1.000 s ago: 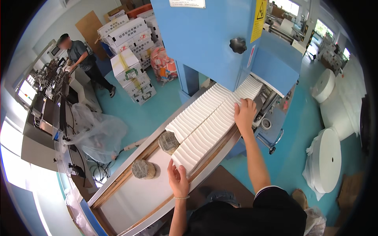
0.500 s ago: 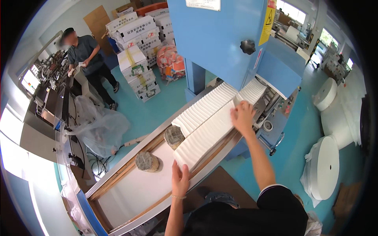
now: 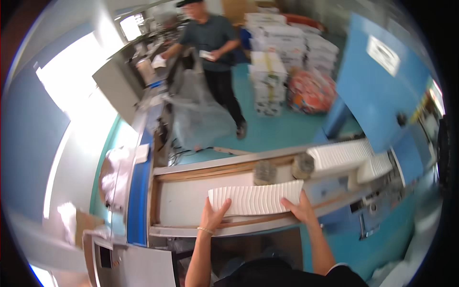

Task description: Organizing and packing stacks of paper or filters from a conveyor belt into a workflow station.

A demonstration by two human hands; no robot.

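On the near side of the conveyor tray (image 3: 191,201), left hand (image 3: 213,216) and right hand (image 3: 299,208) clamp the white tissue stack (image 3: 256,199) endwise, fingers closed on it. Uneven squeeze could buckle the stack's middle and spill sheets.

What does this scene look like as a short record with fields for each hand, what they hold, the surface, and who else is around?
left hand: pressed on the left end of the white stack
right hand: pressed on the right end of the white stack
white stack: ribbed block of folded white sheets, held between both hands
surface: long conveyor tray leading from a blue machine
on tray: two grey weights, more white sheets
nearby: another person standing by stacked boxes
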